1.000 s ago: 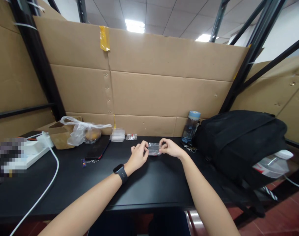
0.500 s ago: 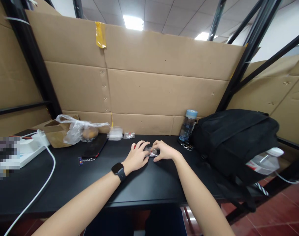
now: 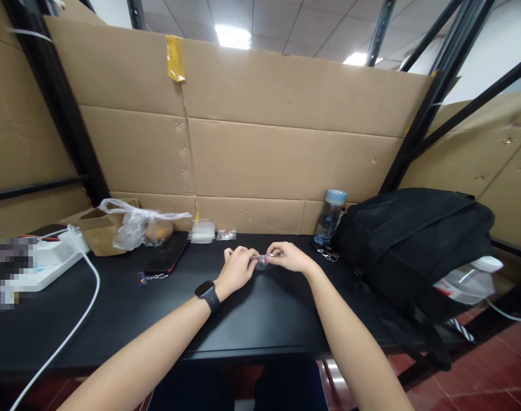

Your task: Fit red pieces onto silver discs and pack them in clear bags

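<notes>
Between my two hands is a small clear plastic bag [image 3: 262,262] with something red in it, held just over the black tabletop. My left hand [image 3: 238,269], with a dark watch on its wrist, pinches the bag's left side. The fingers of my right hand [image 3: 289,257] are closed on its right side. Just what lies inside the bag is too small to tell. Beyond my left hand lie another small clear bag with a red bit [image 3: 226,234] and a stack of clear plastic bags [image 3: 202,232].
A bottle with a blue lid [image 3: 330,217] and a black backpack [image 3: 414,245] stand on the right. On the left are a dark flat case [image 3: 166,255], a knotted plastic bag [image 3: 136,225], a power strip [image 3: 50,268] and a white cable [image 3: 89,297]. Cardboard [image 3: 251,154] walls the back.
My spread fingers have closed on the small bag from both sides. It is now stretched between my hands, slightly higher. The view has shifted a little.
</notes>
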A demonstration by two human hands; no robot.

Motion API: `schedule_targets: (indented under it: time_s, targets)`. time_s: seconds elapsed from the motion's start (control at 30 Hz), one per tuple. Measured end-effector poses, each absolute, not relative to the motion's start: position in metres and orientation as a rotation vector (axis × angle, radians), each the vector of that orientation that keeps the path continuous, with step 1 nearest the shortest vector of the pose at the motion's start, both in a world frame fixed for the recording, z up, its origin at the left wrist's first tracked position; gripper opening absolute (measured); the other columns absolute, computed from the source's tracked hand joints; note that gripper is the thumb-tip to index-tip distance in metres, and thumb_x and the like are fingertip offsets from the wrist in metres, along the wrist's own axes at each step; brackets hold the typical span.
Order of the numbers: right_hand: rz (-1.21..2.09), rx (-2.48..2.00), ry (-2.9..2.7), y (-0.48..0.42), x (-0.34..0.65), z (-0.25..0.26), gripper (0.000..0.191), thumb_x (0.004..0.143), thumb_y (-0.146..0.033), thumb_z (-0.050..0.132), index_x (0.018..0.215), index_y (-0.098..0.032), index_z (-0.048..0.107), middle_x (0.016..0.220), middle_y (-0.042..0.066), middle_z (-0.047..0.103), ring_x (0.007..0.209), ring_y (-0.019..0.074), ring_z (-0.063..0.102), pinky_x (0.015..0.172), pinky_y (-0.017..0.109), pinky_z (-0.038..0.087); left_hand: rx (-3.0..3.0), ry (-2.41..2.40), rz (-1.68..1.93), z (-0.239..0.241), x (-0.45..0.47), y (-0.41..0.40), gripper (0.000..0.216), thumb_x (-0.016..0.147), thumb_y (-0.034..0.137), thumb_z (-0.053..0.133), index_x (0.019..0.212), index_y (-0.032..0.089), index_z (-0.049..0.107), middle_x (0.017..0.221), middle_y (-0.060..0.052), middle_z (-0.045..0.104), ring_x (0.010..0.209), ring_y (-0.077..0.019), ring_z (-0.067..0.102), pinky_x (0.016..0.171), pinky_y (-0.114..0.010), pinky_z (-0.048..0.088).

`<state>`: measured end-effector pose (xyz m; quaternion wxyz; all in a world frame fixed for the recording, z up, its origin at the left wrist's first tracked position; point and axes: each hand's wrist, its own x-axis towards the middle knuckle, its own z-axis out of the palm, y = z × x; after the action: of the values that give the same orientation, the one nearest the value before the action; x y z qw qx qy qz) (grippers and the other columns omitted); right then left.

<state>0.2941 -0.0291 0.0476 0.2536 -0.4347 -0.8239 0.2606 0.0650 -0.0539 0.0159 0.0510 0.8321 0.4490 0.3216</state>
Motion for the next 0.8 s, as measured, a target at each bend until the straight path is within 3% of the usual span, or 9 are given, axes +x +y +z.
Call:
schedule_targets:
  time_s: [0.17,0.5,0.67,0.73,0.8]
  targets:
    - [0.822,-1.13,-2.156,-0.026,0.292,0.045,0.023,0.074,-0.023,0.075,0.094,-0.016,0.07,0.085,0.005,0.078,0.08,0.0189,0.071,0.077,0.028,0.05,2.369,1.406,1.063,0.024,0.058,-0.053,0.015,0.096,0.024,0.053,0.101,0.028,0.066,0.108,0.0,0.073,0.107,-0.0222,0.059,0.089,-0.04,0.029]
    - [0.926,-1.101,-1.865,-0.028,0.271,0.043,0.036,0.071,-0.045,0.08,0.089,-0.014,0.073,0.083,0.008,0.076,0.08,0.022,0.071,0.078,0.032,0.053,2.287,1.412,1.087,0.037,0.046,-0.047,0.019,0.095,0.03,0.053,0.106,0.027,0.068,0.108,-0.002,0.074,0.108,-0.0246,0.061,0.096,-0.042,0.038]
    - [0.779,-1.232,-1.756,-0.014,0.264,0.036,0.023,0.075,-0.035,0.075,0.087,-0.016,0.071,0.083,0.008,0.076,0.079,0.0217,0.071,0.075,0.031,0.054,2.329,1.523,1.123,0.035,0.019,-0.026,0.029,0.096,0.036,0.052,0.122,0.027,0.059,0.118,-0.005,0.069,0.117,-0.0261,0.058,0.098,-0.044,0.04]
    - [0.602,-1.41,-1.749,-0.001,0.262,0.036,0.014,0.077,-0.028,0.072,0.085,-0.017,0.071,0.08,0.007,0.076,0.077,0.0211,0.071,0.073,0.03,0.053,2.398,1.587,1.045,0.03,0.002,-0.014,0.025,0.094,0.034,0.054,0.116,0.025,0.063,0.124,-0.008,0.065,0.118,-0.0274,0.058,0.098,-0.043,0.042]
    - [0.472,-1.572,-1.752,0.015,0.26,0.037,0.008,0.077,-0.022,0.071,0.084,-0.018,0.072,0.08,0.007,0.076,0.077,0.0204,0.072,0.073,0.028,0.052,2.456,1.598,0.875,0.022,-0.013,-0.003,0.02,0.092,0.03,0.055,0.107,0.024,0.067,0.117,-0.008,0.067,0.113,-0.0271,0.061,0.096,-0.041,0.045]
